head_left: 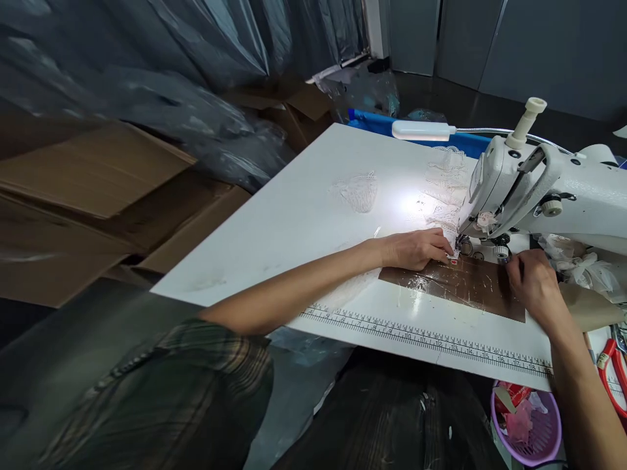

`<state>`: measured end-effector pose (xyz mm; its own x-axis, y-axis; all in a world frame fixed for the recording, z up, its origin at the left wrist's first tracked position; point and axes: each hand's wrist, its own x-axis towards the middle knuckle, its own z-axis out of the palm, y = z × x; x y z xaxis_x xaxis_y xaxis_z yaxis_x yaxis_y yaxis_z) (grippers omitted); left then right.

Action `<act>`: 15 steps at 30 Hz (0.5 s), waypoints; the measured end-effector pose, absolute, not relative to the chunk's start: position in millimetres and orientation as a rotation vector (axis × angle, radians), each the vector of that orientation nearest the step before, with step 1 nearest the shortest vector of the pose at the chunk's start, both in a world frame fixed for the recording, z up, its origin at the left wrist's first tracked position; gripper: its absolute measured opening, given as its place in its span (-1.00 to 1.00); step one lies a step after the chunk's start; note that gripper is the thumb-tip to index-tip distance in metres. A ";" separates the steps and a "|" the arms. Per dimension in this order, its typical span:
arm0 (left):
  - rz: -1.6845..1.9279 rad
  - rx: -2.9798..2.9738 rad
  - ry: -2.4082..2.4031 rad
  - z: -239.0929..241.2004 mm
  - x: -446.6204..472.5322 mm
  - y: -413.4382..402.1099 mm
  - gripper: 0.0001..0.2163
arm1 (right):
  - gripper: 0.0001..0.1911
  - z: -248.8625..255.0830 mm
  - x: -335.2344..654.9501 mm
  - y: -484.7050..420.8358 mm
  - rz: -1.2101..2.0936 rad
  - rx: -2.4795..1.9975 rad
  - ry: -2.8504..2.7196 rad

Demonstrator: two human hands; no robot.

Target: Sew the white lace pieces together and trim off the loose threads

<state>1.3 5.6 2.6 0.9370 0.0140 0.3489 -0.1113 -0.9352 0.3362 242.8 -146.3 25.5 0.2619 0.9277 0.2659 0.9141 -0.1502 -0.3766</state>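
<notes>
At the white sewing machine (543, 183), my left hand (416, 249) lies close to the needle and presser foot. Its fingers are closed on the near end of a white lace strip (447, 186), which runs back across the table beside the machine head. A small red-and-white tag (454, 262) shows just past the fingertips. My right hand (533, 281) is closed at the right, next to the machine's small lower dial (500, 252); what its fingers hold, if anything, is hidden. Below both hands a brown plate (460, 287) with loose threads covers part of the tabletop.
Another lace piece (360, 191) lies on the white table (294, 215). A printed ruler (426, 339) runs along the front edge. Red-handled scissors (607, 365) and a purple basket (551, 431) with scraps are at lower right. Cardboard boxes (88, 176) stand left.
</notes>
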 end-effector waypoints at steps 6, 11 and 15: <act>0.657 2.466 0.272 3.6 12.3 -2.6 -0.85 | -0.61 35.7 217.4 -167.2 0.828 -1.888 -1.592; 0.558 2.139 0.601 8.9 20.9 -4.0 -0.81 | -0.65 23.3 194.6 -163.0 0.424 -2.020 -1.883; 0.475 1.888 0.551 11.8 20.0 -0.2 -0.68 | -0.62 19.1 190.2 -149.6 0.150 -2.134 -2.041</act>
<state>20.0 -0.2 11.8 0.8143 0.5762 0.0704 0.1537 -0.3310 0.9310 190.2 -149.6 19.1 0.0498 0.9973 0.0541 0.9786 -0.0379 -0.2022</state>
